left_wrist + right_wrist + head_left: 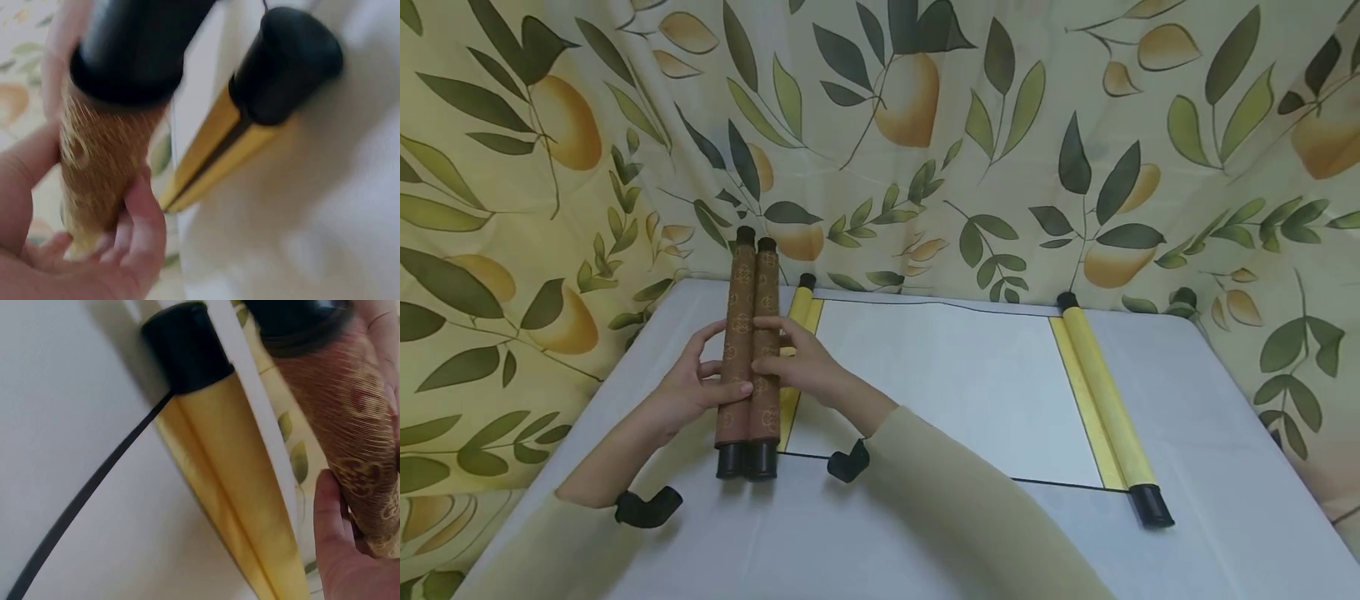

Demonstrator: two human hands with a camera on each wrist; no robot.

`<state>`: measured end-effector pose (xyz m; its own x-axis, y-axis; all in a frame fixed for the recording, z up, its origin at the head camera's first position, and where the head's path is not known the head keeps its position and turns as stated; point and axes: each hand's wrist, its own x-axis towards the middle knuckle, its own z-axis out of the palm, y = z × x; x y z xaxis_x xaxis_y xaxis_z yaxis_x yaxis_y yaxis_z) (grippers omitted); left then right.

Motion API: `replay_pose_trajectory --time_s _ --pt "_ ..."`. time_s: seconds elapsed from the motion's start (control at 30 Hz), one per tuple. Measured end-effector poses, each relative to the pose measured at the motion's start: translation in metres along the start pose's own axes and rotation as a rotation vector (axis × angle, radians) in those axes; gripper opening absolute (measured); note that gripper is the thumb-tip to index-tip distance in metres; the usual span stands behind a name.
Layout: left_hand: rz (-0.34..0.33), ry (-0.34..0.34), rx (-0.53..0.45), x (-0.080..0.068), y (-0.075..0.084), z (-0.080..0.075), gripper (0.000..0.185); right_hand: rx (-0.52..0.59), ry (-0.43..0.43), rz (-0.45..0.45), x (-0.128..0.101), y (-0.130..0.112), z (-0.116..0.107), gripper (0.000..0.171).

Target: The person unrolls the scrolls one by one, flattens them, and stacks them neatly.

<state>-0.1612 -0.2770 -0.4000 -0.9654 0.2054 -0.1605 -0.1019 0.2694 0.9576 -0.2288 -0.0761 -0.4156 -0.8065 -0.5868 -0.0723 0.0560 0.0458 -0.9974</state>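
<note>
1. Head view: left hand and right hand curl round the brown patterned rolled scroll with black end caps, lifted above the table's left side.
2. Left wrist view: fingers wrap the brown roll; blurred.
3. Right wrist view: the yellow-edged open scroll lies just beside. Risk: a loose grip could let the twin rolls spread and drop.

Soft even light, head view sharp, wrist views blurry.

From my feed the head view is bright and flat with no glare; only faint shadows sit under the brown scroll and the arms on the table. The curtain bows outward at the edges, wide-lens distortion. My left wrist view is heavily smeared, the black cap and table washed out. Right wrist view is softer close up, with a dark shadow behind the black cap.
</note>
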Motion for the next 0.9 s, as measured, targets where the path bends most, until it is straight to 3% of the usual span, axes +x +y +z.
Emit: replay_pose_trajectory --time_s 0.17,0.37,0.5,0.9 --pt "0.085 0.054 0.137 0.005 0.009 0.02 0.096 -0.038 0.001 -0.057 -0.008 0.003 -0.013 0.06" --pt "0.185 0.102 0.221 0.014 0.013 0.033 0.06 -0.07 0.036 -0.096 -0.02 0.006 -0.029 0.062" --pt "0.221 0.103 0.179 0.021 0.015 0.041 0.048 -0.078 0.033 -0.11 -0.028 0.006 -0.04 0.063" --pt "0.196 0.034 0.089 0.045 0.035 0.08 0.059 -0.117 0.077 -0.116 -0.06 0.006 -0.078 0.065"
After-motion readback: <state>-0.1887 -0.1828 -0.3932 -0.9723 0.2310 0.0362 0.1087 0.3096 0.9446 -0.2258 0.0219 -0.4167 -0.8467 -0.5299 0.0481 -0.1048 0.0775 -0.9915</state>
